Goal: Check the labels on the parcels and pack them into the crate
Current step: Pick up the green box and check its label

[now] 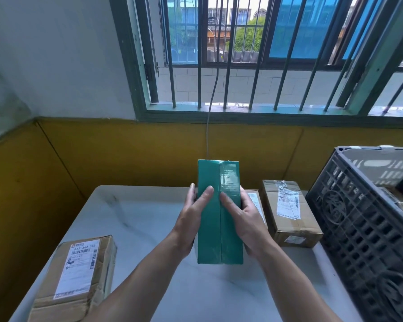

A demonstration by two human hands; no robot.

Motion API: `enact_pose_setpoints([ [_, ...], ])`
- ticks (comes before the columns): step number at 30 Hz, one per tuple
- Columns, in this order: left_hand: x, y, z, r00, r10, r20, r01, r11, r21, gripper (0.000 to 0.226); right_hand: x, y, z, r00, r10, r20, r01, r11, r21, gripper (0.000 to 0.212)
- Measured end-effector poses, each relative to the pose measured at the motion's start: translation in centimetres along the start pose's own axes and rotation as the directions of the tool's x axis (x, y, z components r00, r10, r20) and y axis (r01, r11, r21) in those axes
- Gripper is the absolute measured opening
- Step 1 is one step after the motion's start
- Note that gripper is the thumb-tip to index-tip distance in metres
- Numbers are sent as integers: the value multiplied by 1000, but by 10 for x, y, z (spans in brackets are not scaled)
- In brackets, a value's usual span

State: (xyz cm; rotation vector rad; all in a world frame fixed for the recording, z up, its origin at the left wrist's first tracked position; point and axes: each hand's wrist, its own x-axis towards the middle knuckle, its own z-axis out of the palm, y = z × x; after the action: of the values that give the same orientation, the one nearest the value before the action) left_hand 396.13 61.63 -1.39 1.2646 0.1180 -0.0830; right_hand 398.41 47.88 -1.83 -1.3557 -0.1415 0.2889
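The left hand [192, 219] and the right hand [248, 221] are each laying a thumb flat on the front of the green parcel [208, 242]. The other fingers are curling round its long sides to the back, where I cannot see them. The hands are holding it up on end, in the air over the middle of the table [137, 217].

It is looking like stiff card, and I think it is light. Shiny tape is running over its top part, so it may be slippy there. The two long sides are looking like the best place to hold. No label is showing on this face.

A brown parcel [79, 275] is sitting at the near left corner. A second brown parcel [289, 212] is lying by the far right corner, and a third parcel [254, 201] is peeking out behind the right hand. The dark crate [358, 228] is standing at the right edge with some things inside.

Behind the table a yellow wall [102, 154] is going up to a barred window [242, 54]. A thin cable [209, 126] is hanging down from it.
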Motion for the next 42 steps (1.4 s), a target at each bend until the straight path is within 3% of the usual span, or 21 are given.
enact_pose_setpoints([
  [9, 2, 3, 5, 999, 18, -31, -18, 1000, 0, 49, -3, 0, 0, 999, -22, -32, 22, 1000, -12, 61],
  [13, 0, 0, 8, 1000, 26, 5, -26, 999, 26, 40, -3, -9, 0, 997, -61, -56, 60, 998, -18, 47],
  [18, 2, 12, 10, 999, 4, -45, -3, 1000, 28, 74, -6, -7, -3, 997, -55, -45, 54, 998, -15, 46],
  [20, 3, 13, 11, 998, -6, -63, 7, 1000, 15, 78, -7, -6, -2, 997, -59, -42, 58, 998, -22, 50],
  [24, 4, 9, 10, 998, 27, -48, -27, 999, 18, 65, -6, -11, -1, 999, -30, -38, 30, 1000, -7, 67],
  [26, 4, 8, 10, 999, 48, -25, -47, 998, 39, 59, -4, -14, 2, 997, -28, -69, 27, 1000, -3, 65],
  [30, 5, 11, 10, 998, 61, 25, -62, 996, 65, 59, -2, -15, 2, 993, -33, -111, 31, 999, -24, 59],
  [36, 4, 11, 8, 999, 32, -22, -31, 999, 18, 62, -2, -16, 3, 999, -27, -38, 22, 994, -106, 79],
  [38, 4, 10, 6, 999, 29, -17, -29, 1000, 3, 68, -2, -18, 4, 999, -4, -36, 1, 996, -88, 74],
  [42, 3, 13, 7, 1000, 13, -6, -13, 1000, 2, 85, -2, -20, 4, 997, 6, -79, -14, 996, -94, 43],
])
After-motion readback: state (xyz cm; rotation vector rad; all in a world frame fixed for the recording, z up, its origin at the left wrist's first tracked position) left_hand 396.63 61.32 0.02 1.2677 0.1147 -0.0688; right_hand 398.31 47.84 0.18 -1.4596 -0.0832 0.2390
